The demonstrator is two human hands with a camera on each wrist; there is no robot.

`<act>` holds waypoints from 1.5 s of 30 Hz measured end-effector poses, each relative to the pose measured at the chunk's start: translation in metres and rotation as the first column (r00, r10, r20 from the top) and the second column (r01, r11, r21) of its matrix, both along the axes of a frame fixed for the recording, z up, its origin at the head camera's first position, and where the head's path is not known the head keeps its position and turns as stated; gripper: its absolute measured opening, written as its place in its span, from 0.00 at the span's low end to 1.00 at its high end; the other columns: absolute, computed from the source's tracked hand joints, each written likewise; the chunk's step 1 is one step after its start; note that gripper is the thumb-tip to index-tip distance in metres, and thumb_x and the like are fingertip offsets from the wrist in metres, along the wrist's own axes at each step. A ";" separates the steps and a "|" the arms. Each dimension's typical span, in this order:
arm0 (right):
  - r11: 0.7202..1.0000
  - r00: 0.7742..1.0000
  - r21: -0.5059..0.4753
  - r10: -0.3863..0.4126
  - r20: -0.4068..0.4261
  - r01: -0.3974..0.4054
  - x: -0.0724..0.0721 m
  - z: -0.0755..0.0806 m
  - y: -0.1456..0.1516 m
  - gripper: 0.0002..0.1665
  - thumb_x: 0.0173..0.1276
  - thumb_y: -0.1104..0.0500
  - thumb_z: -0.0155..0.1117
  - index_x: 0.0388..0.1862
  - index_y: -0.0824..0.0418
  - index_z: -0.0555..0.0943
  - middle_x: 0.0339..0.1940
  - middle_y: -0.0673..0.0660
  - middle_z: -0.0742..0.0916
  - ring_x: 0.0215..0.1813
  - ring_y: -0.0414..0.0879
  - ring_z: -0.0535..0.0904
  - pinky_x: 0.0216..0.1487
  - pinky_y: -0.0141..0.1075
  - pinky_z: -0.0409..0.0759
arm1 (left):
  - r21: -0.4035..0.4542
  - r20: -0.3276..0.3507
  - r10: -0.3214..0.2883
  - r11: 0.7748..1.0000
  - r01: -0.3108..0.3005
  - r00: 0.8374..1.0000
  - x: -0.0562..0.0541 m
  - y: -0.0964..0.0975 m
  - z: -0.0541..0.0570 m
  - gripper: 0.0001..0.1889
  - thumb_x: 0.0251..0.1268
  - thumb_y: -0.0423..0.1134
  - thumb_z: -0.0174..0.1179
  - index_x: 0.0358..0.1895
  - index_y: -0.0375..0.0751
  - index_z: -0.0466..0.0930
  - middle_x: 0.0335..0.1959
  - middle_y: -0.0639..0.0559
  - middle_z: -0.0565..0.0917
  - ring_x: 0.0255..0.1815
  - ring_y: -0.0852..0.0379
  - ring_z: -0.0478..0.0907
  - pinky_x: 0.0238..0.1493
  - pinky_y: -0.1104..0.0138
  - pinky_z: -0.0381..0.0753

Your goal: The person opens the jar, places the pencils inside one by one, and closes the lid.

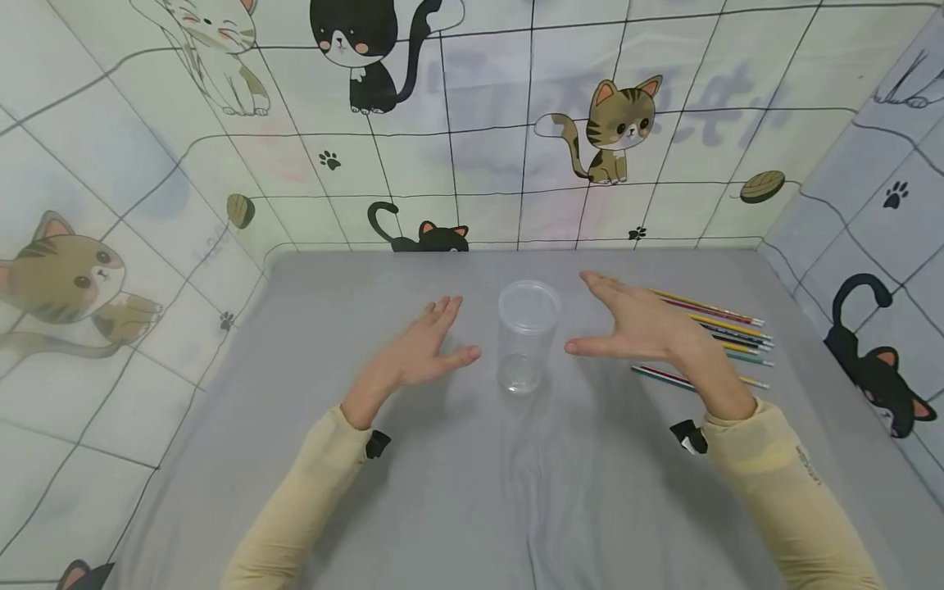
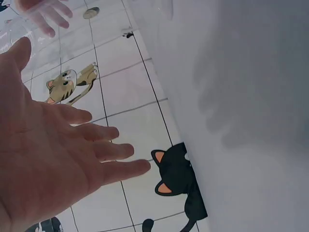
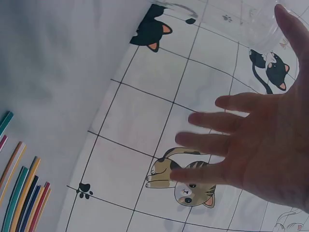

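A tall clear plastic cup (image 1: 525,344) stands upright on the grey cloth between my two hands. To its left, my left hand (image 1: 420,348) is held with fingers straight and thumb toward the cup, touching nothing. My right hand (image 1: 642,324) is spread on the other side, its thumb pointing at the cup with a gap between. Behind and below that hand lie several colored pencils (image 1: 737,334), partly hidden by it. In the left wrist view the left palm (image 2: 58,159) faces the camera; the right palm (image 3: 260,150) does likewise in the right wrist view.
Grey cloth (image 1: 442,492) covers the table. A cat-printed cloth wall (image 1: 487,164) rises along the back and both sides. Each wrist, in a pale yellow sleeve (image 1: 310,492), carries a small black piece (image 1: 378,444).
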State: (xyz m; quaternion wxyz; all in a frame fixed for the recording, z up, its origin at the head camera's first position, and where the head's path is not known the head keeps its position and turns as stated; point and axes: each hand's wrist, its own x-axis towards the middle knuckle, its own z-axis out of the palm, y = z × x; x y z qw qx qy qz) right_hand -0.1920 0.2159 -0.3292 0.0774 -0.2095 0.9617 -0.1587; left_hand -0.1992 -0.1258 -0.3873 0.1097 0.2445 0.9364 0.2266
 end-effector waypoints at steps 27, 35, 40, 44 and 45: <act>0.897 0.974 -0.407 0.091 -0.207 -0.171 0.000 -0.010 -0.012 0.44 0.58 0.51 0.77 0.70 0.67 0.71 0.64 0.63 0.80 0.58 0.58 0.80 0.55 0.56 0.80 | 0.466 -0.060 -0.050 0.882 0.072 0.997 -0.006 0.034 -0.036 0.47 0.52 0.46 0.76 0.73 0.33 0.61 0.68 0.40 0.70 0.66 0.40 0.70 0.60 0.55 0.77; 0.831 0.972 -0.521 0.092 -0.218 -0.196 -0.005 -0.019 -0.021 0.45 0.56 0.57 0.79 0.70 0.66 0.71 0.64 0.64 0.80 0.60 0.60 0.80 0.55 0.59 0.79 | 0.531 -0.045 -0.078 0.843 0.090 0.996 -0.008 0.048 -0.050 0.49 0.48 0.43 0.79 0.73 0.37 0.62 0.66 0.44 0.71 0.65 0.43 0.70 0.59 0.51 0.78; 0.815 0.972 -0.552 0.057 -0.228 -0.178 -0.005 -0.023 -0.025 0.44 0.54 0.57 0.80 0.68 0.67 0.73 0.57 0.63 0.85 0.56 0.57 0.82 0.54 0.58 0.80 | 0.561 -0.013 -0.052 0.827 0.050 0.999 -0.006 0.055 -0.056 0.49 0.47 0.43 0.79 0.74 0.40 0.61 0.67 0.48 0.71 0.64 0.51 0.71 0.59 0.51 0.77; 0.807 0.973 -0.566 0.044 -0.227 -0.169 -0.004 -0.022 -0.029 0.43 0.53 0.56 0.81 0.67 0.66 0.74 0.57 0.62 0.85 0.55 0.57 0.82 0.53 0.58 0.80 | 0.588 -0.017 -0.032 0.808 0.036 0.999 -0.004 0.061 -0.058 0.50 0.46 0.42 0.80 0.73 0.39 0.61 0.67 0.46 0.71 0.63 0.49 0.71 0.60 0.48 0.76; 0.806 0.974 -0.567 0.047 -0.223 -0.169 -0.004 -0.022 -0.030 0.44 0.53 0.56 0.81 0.67 0.65 0.74 0.58 0.62 0.84 0.55 0.57 0.81 0.53 0.58 0.80 | 0.591 -0.020 -0.027 0.806 0.034 0.999 -0.004 0.062 -0.059 0.50 0.46 0.42 0.80 0.73 0.39 0.61 0.67 0.46 0.71 0.63 0.48 0.72 0.60 0.48 0.76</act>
